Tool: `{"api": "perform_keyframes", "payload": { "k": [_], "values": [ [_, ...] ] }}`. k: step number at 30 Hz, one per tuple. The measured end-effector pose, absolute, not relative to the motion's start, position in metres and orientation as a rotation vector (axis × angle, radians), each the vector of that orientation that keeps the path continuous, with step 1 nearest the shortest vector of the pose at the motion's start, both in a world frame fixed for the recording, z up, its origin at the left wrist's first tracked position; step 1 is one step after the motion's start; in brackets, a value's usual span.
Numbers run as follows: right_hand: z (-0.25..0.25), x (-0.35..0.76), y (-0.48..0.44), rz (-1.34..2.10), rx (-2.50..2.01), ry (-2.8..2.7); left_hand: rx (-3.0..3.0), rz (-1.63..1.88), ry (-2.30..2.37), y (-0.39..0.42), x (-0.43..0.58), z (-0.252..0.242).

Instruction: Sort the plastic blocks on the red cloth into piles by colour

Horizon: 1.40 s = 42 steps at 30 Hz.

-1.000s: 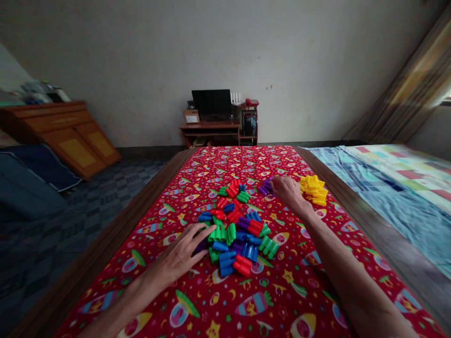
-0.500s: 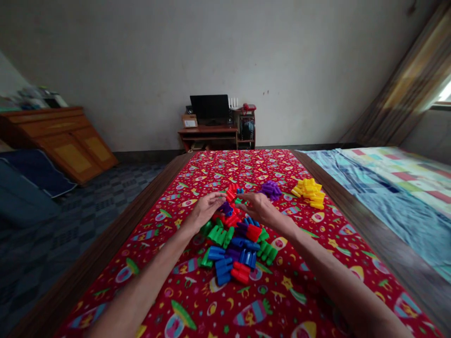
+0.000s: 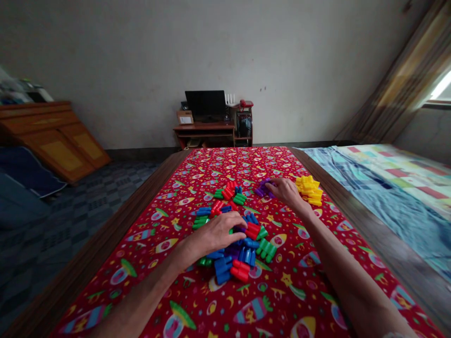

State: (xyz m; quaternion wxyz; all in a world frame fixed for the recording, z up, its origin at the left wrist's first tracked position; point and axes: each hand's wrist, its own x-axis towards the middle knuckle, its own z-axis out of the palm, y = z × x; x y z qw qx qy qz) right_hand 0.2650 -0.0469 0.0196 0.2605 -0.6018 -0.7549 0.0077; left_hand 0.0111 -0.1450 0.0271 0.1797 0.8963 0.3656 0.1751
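A mixed heap of plastic toy blocks, made of joined tubes, lies on the red patterned cloth [image 3: 211,310]. My left hand [image 3: 223,230] is over this heap, thumb and fingers closing around a purple block [image 3: 240,229] that they partly hide. Close by are a red block [image 3: 252,230], blue blocks [image 3: 247,256] and a green block [image 3: 267,250]. My right hand [image 3: 286,190] is at the small purple pile [image 3: 261,189], its fingertips pinched on a purple block [image 3: 269,186] there. Just right of that hand sits a yellow pile [image 3: 309,189].
Several red, green and blue blocks [image 3: 229,190] lie beyond the heap. Dark wooden table edges [image 3: 141,202] border the cloth. A bed [image 3: 373,183] stands on the right, a wooden cabinet [image 3: 56,141] on the left. A desk with a monitor [image 3: 205,104] is against the wall.
My right hand has moved right, from the heap to the purple pile. My left hand has come nearer and slightly right, onto the heap's middle. The camera view has shifted a little.
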Motion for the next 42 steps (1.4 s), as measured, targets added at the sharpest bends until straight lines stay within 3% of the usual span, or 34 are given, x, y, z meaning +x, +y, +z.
{"api": "perform_keyframes", "payload": {
  "k": [7,15,22,31,36,42],
  "values": [
    [0.02,0.27,-0.048,-0.026,-1.899,-2.105,2.596,0.344,1.246,-0.144,0.012,0.02],
    [0.049,0.229,-0.078,0.18,-1.532,-2.485,2.639,0.463,1.409,-0.135,0.025,-0.004],
    [0.042,0.218,-0.093,0.358,-1.263,-2.83,2.681,0.673,1.443,-0.127,0.03,-0.017],
    [0.04,0.209,-0.086,0.568,-0.981,-2.585,2.553,0.74,1.585,-0.12,0.022,-0.006],
    [0.047,0.218,-0.078,0.797,-1.051,-2.435,2.547,0.747,1.706,-0.115,0.009,0.009],
    [0.043,0.227,-0.073,0.773,-1.066,-2.49,2.39,1.085,1.506,-0.107,-0.005,0.025]
  ]
}}
